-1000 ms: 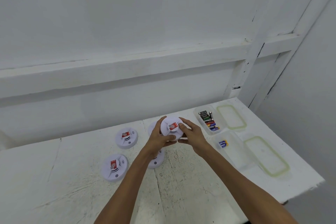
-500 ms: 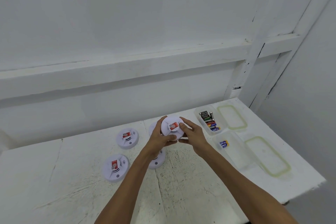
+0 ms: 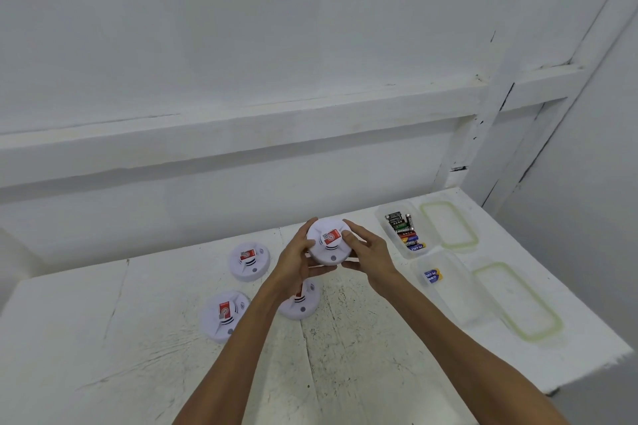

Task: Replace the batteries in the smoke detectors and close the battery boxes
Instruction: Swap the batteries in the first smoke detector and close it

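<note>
A round white smoke detector (image 3: 328,247) with a red label is held above the white table (image 3: 103,338), its face towards me. My left hand (image 3: 293,260) grips its left side and underside. My right hand (image 3: 367,254) holds its right rim, thumb on the front by the label. Three more detectors lie on the table: one at the back left (image 3: 249,261), one nearer me (image 3: 224,316), and one (image 3: 299,302) partly hidden under my left wrist. A clear box of several batteries (image 3: 404,229) stands to the right.
A second clear box (image 3: 448,286) holds a blue-and-yellow battery (image 3: 432,275). Two green-rimmed lids (image 3: 448,228) (image 3: 514,300) lie beside the boxes. A white wall with a ledge (image 3: 241,134) rises behind the table. The table's right edge runs close to the lids.
The held detector stays between both hands at about the same spot. My right thumb has shifted slightly on its front.
</note>
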Demonstrator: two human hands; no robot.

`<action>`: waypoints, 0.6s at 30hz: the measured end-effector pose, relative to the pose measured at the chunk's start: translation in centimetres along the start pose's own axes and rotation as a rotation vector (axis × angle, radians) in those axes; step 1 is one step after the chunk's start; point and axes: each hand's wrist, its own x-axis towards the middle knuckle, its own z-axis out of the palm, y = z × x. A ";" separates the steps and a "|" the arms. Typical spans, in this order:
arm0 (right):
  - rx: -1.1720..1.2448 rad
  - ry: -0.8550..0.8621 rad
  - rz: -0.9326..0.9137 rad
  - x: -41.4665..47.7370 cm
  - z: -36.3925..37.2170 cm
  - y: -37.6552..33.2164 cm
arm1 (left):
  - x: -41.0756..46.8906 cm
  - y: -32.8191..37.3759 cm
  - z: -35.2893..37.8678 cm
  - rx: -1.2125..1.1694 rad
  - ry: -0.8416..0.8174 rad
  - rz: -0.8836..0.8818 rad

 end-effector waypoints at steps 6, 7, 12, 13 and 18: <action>0.012 0.006 -0.010 0.1 0.6 0.1 | -0.3 -0.1 0.1 0.070 0.033 0.077; 0.016 0.010 -0.010 0.2 0.6 0.1 | -0.4 0.0 0.2 0.071 0.037 0.089; 0.013 0.007 -0.005 0.1 0.4 0.2 | -0.6 -0.2 0.4 0.078 0.031 0.124; 0.014 0.008 -0.004 0.0 0.3 0.3 | -0.6 -0.2 0.5 0.080 0.031 0.124; 0.023 0.022 -0.005 -0.2 0.1 0.3 | -0.4 -0.3 0.9 0.096 0.044 0.117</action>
